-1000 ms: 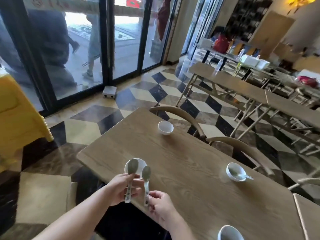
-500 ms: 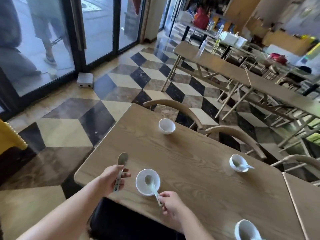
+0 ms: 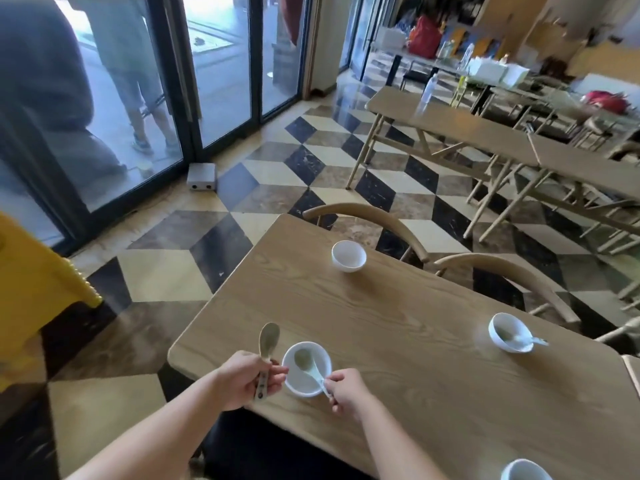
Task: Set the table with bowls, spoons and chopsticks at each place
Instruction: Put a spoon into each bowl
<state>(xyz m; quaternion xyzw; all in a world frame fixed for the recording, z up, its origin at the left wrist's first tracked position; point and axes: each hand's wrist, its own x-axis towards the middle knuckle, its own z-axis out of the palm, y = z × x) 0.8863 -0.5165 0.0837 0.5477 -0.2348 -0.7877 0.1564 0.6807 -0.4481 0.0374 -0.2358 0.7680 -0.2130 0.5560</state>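
Furthest left, a yellow plastic object (image 3: pixel 34 282) stands on the chequered floor, and a small grey box (image 3: pixel 202 176) lies on the floor by the glass doors. Next comes the left hand (image 3: pixel 247 379), its fingers curled round the handle of an upright spoon (image 3: pixel 268 344) whose scoop points up, above the near left corner of the wooden table (image 3: pixel 398 323). Just to the right of that hand, the near bowl (image 3: pixel 306 382) stands on the table close to the near edge. The second spoon (image 3: pixel 304 360) lies in it, scoop down inside and handle leaning out over the rim toward the person. The right hand (image 3: pixel 348 391) pinches the end of that handle between thumb and fingertips, its other fingers loosely bent. Farther back, an empty white bowl (image 3: pixel 348 256) sits at the far side of the table, in front of a curved wooden chair back (image 3: pixel 367 216). To the right, another bowl (image 3: pixel 509 332) at the far side holds a third spoon (image 3: pixel 523 339), whose handle pokes out to the right. At the bottom right corner, the rim of one more bowl (image 3: pixel 524 471) shows, cut off by the frame edge. No chopsticks are in view.
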